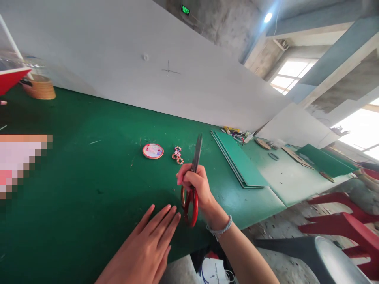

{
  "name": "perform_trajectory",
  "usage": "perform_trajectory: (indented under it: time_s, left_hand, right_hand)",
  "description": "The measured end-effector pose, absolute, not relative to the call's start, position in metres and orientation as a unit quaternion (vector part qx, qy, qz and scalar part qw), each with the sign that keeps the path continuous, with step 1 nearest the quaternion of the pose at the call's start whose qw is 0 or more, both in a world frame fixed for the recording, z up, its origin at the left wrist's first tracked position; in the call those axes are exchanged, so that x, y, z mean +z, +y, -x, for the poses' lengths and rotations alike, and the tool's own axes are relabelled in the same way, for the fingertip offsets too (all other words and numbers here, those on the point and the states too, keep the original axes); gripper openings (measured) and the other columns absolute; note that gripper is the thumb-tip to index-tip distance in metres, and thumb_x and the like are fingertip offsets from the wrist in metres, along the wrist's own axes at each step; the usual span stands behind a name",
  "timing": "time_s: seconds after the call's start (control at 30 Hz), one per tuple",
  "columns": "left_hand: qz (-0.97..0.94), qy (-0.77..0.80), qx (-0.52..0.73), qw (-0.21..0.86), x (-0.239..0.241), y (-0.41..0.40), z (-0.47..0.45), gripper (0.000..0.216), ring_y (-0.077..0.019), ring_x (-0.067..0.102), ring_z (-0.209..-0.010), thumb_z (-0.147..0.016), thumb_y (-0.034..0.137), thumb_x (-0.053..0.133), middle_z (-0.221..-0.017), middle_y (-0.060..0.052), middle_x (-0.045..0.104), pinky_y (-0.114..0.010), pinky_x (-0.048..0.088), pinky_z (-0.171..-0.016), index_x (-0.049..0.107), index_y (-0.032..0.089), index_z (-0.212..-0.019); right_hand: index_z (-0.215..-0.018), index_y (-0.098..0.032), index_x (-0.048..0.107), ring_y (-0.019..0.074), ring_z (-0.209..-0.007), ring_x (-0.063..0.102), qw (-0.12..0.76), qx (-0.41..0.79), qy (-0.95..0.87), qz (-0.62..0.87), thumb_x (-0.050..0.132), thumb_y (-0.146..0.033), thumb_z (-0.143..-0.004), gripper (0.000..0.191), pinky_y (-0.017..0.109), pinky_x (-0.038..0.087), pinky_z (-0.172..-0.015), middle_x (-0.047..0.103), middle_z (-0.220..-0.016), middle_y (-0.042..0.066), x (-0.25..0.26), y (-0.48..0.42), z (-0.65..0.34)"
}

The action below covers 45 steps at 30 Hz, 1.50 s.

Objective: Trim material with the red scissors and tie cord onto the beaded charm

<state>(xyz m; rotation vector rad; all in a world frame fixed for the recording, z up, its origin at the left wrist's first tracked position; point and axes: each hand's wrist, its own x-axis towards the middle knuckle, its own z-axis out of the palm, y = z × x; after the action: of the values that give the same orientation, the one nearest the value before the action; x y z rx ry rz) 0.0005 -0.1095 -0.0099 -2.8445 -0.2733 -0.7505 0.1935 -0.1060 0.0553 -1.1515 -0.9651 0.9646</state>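
Note:
My right hand [197, 183] is wrapped round the middle of a pair of scissors [196, 157], its red handles hanging below the fist and its blades together, pointing up and away. Fingers stretched out, my left hand [154, 240] lies over the green tabletop [89, 189] near its front edge and holds nothing. Just beyond the right hand is a small cluster of bead rings [177, 155] in pink, orange and dark colours. To the left of that cluster lies an oval piece [153, 151] with a red rim and a pale, pink-patterned middle.
Green boards [237, 161] are stacked to the right, with small tools [233, 132] behind them. A white panel [118, 51] stands along the back. A woven basket [40, 86] sits at far left. Red stools [343, 228] and a grey stool [328, 252] stand beyond the right edge.

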Motion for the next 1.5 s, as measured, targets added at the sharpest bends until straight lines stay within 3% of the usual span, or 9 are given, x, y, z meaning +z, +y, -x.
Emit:
perform_trajectory:
  time_s: [0.13,0.27,0.53,0.83,1.07,1.27,1.4,1.5]
  left_hand:
    - [0.956,-0.093,-0.262,0.090,-0.009,-0.108,0.000,0.052,-0.0171,0.042,-0.138,-0.091,0.024,0.045,-0.144,-0.002,0.055,-0.030,0.030,-0.114,0.045,0.018,-0.143]
    - [0.958,-0.096,-0.255,0.086,-0.013,-0.110,0.001,0.056,-0.0180,0.042,-0.138,-0.091,0.020,0.040,-0.144,-0.002,0.055,-0.034,0.028,-0.115,0.039,0.020,-0.147]
    - [0.963,-0.108,-0.230,0.090,-0.016,-0.115,-0.005,0.049,-0.0223,0.047,-0.134,-0.093,0.023,0.032,-0.141,-0.005,0.057,-0.044,0.038,-0.108,0.051,0.019,-0.138]
    - [0.968,-0.109,-0.224,0.022,-0.014,-0.117,-0.011,0.056,-0.0203,0.047,-0.135,-0.096,0.023,0.029,-0.142,-0.004,0.056,-0.042,0.039,-0.109,0.029,0.022,-0.152]
    - [0.957,-0.105,-0.248,0.111,-0.014,-0.116,-0.013,0.049,-0.0206,0.047,-0.134,-0.093,0.018,0.031,-0.141,-0.007,0.058,-0.043,0.037,-0.107,0.050,0.014,-0.138]
    - [0.951,-0.119,-0.266,0.100,-0.009,-0.117,-0.016,0.041,-0.0202,0.049,-0.131,-0.096,0.028,0.035,-0.133,-0.004,0.064,-0.041,0.032,-0.109,0.064,0.017,-0.122]
    - [0.954,-0.114,-0.265,0.082,-0.008,-0.118,-0.014,0.041,-0.0192,0.047,-0.132,-0.098,0.028,0.033,-0.127,-0.002,0.068,-0.040,0.029,-0.111,0.065,0.020,-0.122]
    - [0.954,-0.110,-0.267,0.085,-0.011,-0.117,-0.013,0.041,-0.0192,0.045,-0.134,-0.096,0.027,0.036,-0.133,-0.003,0.064,-0.040,0.027,-0.113,0.061,0.019,-0.128]
  right_hand:
    - [-0.050,-0.016,0.062,0.0071,-0.039,0.024,0.654,0.365,-0.435,0.499,0.049,-0.014,-0.060,0.017,0.027,0.014,-0.044,0.033,-0.036,-0.006,0.064,-0.112,-0.206]
    - [-0.051,-0.016,0.062,0.0074,-0.040,0.025,0.611,0.385,-0.449,0.526,0.048,-0.014,-0.061,0.017,0.027,0.016,-0.044,0.034,-0.038,-0.006,0.057,-0.117,-0.213]
    - [-0.050,-0.016,0.061,0.0071,-0.038,0.023,0.591,0.428,-0.426,0.535,0.047,-0.016,-0.059,0.016,0.026,0.014,-0.042,0.031,-0.037,-0.007,0.049,-0.120,-0.213]
    - [-0.049,-0.016,0.061,0.0074,-0.039,0.025,0.586,0.425,-0.435,0.535,0.048,-0.015,-0.059,0.016,0.025,0.016,-0.043,0.033,-0.036,-0.006,0.051,-0.118,-0.209]
    - [-0.050,-0.016,0.061,0.0072,-0.039,0.023,0.627,0.412,-0.424,0.507,0.048,-0.014,-0.059,0.016,0.026,0.012,-0.043,0.031,-0.036,-0.006,0.069,-0.126,-0.207]
    - [-0.050,-0.017,0.062,0.0088,-0.043,0.030,0.627,0.384,-0.465,0.494,0.048,-0.013,-0.060,0.018,0.026,0.020,-0.044,0.039,-0.040,-0.004,0.069,-0.124,-0.195]
    - [-0.049,-0.017,0.061,0.0083,-0.044,0.030,0.607,0.393,-0.453,0.521,0.048,-0.013,-0.060,0.018,0.025,0.023,-0.046,0.039,-0.041,-0.005,0.050,-0.112,-0.186]
    - [-0.049,-0.017,0.062,0.0079,-0.043,0.030,0.621,0.390,-0.444,0.515,0.048,-0.013,-0.060,0.018,0.025,0.022,-0.045,0.038,-0.040,-0.005,0.045,-0.111,-0.187]
